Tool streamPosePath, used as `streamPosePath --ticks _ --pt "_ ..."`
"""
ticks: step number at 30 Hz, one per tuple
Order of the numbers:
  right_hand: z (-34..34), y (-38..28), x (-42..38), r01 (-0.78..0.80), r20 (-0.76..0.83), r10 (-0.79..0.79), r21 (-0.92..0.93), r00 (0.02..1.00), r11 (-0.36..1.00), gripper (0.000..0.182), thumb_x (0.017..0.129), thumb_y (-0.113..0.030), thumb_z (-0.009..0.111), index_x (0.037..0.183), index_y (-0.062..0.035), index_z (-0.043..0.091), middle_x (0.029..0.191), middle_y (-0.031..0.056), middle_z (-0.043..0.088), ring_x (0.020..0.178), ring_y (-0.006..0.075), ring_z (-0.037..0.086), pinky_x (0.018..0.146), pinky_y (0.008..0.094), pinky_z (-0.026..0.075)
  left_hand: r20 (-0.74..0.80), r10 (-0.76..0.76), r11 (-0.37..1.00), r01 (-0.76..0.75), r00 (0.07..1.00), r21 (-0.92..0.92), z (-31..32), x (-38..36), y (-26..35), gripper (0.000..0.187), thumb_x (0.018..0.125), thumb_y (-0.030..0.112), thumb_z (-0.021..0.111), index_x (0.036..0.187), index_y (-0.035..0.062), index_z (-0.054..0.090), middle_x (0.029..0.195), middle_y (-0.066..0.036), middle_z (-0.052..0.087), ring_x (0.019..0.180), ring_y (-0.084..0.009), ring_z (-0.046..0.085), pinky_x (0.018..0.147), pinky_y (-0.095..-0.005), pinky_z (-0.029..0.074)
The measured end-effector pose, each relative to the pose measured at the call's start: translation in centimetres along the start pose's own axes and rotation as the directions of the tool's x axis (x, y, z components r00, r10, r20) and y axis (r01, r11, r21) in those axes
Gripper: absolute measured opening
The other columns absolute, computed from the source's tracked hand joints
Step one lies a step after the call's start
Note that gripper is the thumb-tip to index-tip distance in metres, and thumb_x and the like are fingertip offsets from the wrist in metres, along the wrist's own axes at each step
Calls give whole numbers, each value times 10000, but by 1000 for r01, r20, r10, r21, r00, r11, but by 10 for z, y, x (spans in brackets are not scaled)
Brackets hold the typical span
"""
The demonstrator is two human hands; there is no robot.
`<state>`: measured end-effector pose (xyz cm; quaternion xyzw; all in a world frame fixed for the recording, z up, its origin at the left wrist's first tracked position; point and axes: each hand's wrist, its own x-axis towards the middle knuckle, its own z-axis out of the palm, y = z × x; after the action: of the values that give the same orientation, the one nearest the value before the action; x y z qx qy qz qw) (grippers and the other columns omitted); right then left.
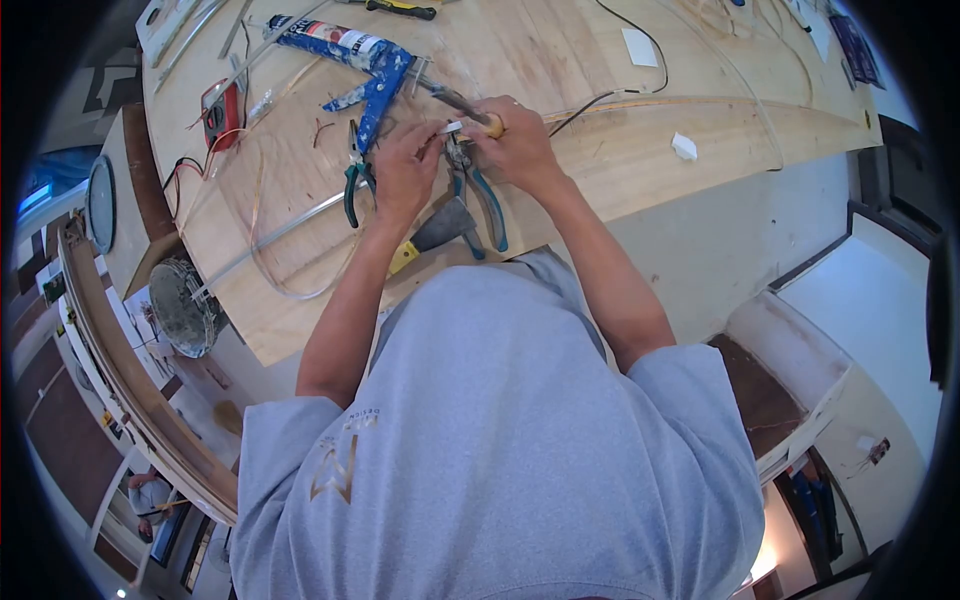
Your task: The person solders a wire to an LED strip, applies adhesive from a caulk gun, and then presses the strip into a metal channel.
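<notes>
My left hand [405, 165] pinches a small white piece [452, 127] between thumb and fingers over the workbench. Close beside it, my right hand [518, 142] is wrapped round a tool with a light wooden handle [492, 124] and a grey metal shaft. That tool's kind I cannot tell. Under my hands lie blue-handled pliers [486, 200], their jaws just below the white piece. A second pair of pliers [352, 190] rests left of my left hand. Between my forearms sits a scraper [443, 225] with a yellow handle. The blue caulking gun [378, 82] lies beyond my left hand.
A red multimeter [220, 115] with leads lies at the bench's left. Thin clear tubing [262, 205] and a metal strip [290, 225] cross the wood. A black cable [610, 94] and white scraps [684, 147] are at right. A bucket [185, 305] stands below the left edge.
</notes>
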<state>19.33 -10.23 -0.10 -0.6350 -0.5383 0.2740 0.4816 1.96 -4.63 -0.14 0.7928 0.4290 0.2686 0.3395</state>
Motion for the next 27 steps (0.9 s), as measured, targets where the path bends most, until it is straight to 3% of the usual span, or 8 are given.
streamPosePath --ticks 4,7,12,15,18,21,25,27 --pt "0 -1 13 19 181 6 -135 983 991 145 815 -126 715 929 -58 654 864 178 643 888 379 617 752 457 491 1 4 1000 -4 1000 -31 5 -1 -4 223 859 65 719 1081 45 720 926 -101 706 778 -221 672 713 -300 533" --pt "-3 -5 18 -38 234 60 -98 970 994 162 797 -117 728 914 -50 638 880 191 642 886 399 615 759 466 489 -5 -68 996 67 998 -65 8 -4 -10 263 853 73 737 1111 40 697 939 -104 714 804 -211 697 729 -298 544" --pt "-3 8 15 60 244 -21 -152 969 987 163 790 -116 735 909 -57 640 867 191 642 855 404 620 756 462 494 -34 -178 966 168 983 -197 10 -4 -9 318 858 75 743 1153 34 632 926 -125 728 772 -209 706 731 -311 543" --pt "-2 8 14 60 234 -18 -175 972 983 155 793 -118 735 919 -67 658 860 191 641 845 399 624 752 454 498 62 -265 936 272 962 -223 2 -1 -4 349 847 92 757 1165 43 620 975 -132 731 835 -231 714 760 -334 547" --pt "-2 9 15 40 218 3 -192 976 981 145 820 -77 735 958 -60 691 869 146 682 812 320 665 732 381 520 -35 -81 996 79 996 -34 -3 -5 -7 363 828 103 764 1160 54 629 971 -137 719 880 -278 696 772 -375 542" --pt "-7 6 16 11 208 22 -156 978 988 132 841 -46 726 970 -46 699 868 116 711 783 248 695 707 333 531 65 67 979 -78 996 189 -12 -12 -8 319 799 118 786 1085 50 663 958 -116 707 896 -280 685 786 -375 539" --pt "-10 6 17 0 223 24 -106 974 994 115 855 -42 714 967 -30 692 855 109 722 771 204 701 699 316 532 55 204 964 -211 977 162 -5 -14 -25 254 809 125 762 1047 58 705 957 -115 687 881 -316 660 778 -404 523" --pt "-12 1 17 -42 220 57 -72 974 996 116 826 -78 729 932 -48 692 859 140 696 793 302 671 711 375 516 83 181 970 -192 980 150 -7 -14 -22 210 821 124 746 1020 60 720 958 -108 681 889 -317 652 783 -407 515"
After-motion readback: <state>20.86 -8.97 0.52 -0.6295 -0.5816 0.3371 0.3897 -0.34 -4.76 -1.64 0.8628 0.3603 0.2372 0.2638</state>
